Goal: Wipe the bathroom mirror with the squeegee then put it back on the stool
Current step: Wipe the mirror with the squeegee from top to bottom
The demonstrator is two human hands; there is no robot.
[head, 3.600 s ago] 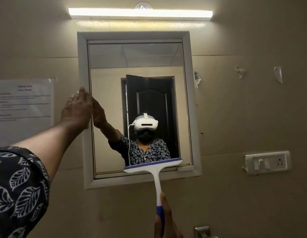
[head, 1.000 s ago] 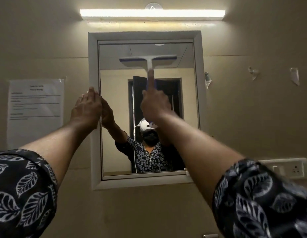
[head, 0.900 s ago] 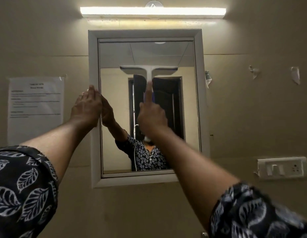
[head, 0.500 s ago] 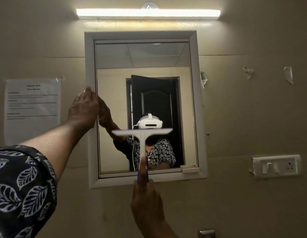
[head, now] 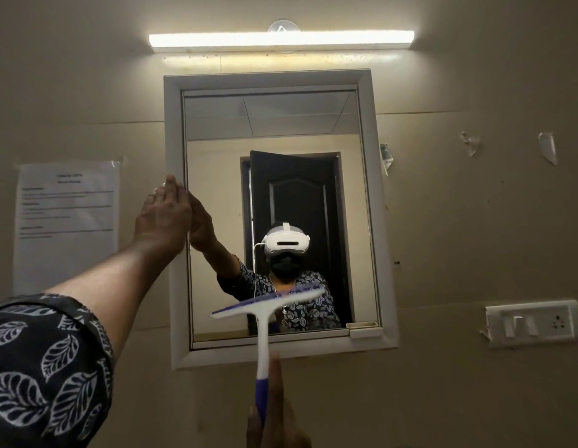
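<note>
Squeegee stands handle-down against the mirror's lower edge, blade tilted, right hand clasping the handle below; left hand lies flat on the mirror's left frame.

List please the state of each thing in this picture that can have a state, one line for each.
Light: on.
Mirror: on the wall, left edge under the left hand.
Left hand: flat, fingers straight, on the mirror's left frame.
Squeegee: held upright, blade tilted, low before the mirror.
Right hand: closed on the squeegee handle.
Door, reflected: open.
Paper: stuck to the wall.
</note>
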